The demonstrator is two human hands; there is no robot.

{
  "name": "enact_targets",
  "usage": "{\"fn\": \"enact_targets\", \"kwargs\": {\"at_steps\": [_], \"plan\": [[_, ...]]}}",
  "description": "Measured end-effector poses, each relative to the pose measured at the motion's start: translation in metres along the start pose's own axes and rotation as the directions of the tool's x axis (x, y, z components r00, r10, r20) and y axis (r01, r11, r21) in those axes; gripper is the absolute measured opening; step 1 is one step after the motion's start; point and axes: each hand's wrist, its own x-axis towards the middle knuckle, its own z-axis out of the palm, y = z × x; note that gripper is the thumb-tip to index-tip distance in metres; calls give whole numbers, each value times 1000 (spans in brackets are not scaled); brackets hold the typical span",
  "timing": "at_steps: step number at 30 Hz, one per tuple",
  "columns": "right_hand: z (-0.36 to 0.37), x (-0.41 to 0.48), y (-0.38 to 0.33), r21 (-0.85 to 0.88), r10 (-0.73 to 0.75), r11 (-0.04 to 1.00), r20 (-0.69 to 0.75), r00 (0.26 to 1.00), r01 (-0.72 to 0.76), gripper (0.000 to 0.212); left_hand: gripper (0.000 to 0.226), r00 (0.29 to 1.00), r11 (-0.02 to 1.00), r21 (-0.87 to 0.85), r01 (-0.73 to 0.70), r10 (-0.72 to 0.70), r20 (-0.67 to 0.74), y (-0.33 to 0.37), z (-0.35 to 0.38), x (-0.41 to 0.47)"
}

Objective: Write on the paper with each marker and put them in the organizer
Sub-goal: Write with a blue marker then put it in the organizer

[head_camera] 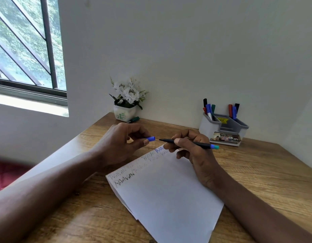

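- Left hand [123, 144]: fingers curled; thumb and forefinger pinch a blue cap [151, 138]. The cap's end points toward the right hand.
- Right hand [192, 151]: grips a thin black marker [200, 143], held roughly level above the paper. The tip points at the cap, and the blue-teal tail end sticks out on this hand's outer side.
- Cap and marker tip: just apart, not touching, in the gap between the two hands.
- Paper [169, 193]: white sheet flat on the wooden bench [257, 172], under both hands. Rows of handwritten words in several colours run along the edge beneath the fingers.
- Organizer [204, 126]: grey and white, beyond the right hand, by the wall. Capped markers [208, 109] stand upright in two of its compartments.
- Green marker [134, 119]: lies on the bench beyond the left hand, beside a pot of white flowers [125, 112].
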Motion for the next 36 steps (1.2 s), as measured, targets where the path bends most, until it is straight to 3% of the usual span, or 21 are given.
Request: {"fn": "enact_targets", "kwargs": {"at_steps": [8,14,28,33,36], "plan": [[3,-3,-4,-31,4,1000,70,998,-2,7,12,996,998,-44,-44,48,81,6,1,-1],[12,-5,-9,-58,-13,998,72,997,18,27,9,988,985,-153,-85,104,118,9,7,-3],[17,-8,-8,51,49,997,102,994,-54,44,6,983,926,-376,9,61,175,11,2,-8],[18,-5,-16,47,13,999,102,995,-18,30,12,991,930,-366,-44,85,99,12,0,-1],[13,-4,-19,33,-2,999,64,998,0,14,25,995,988,-126,-85,90,35,5,-4,3]]}}
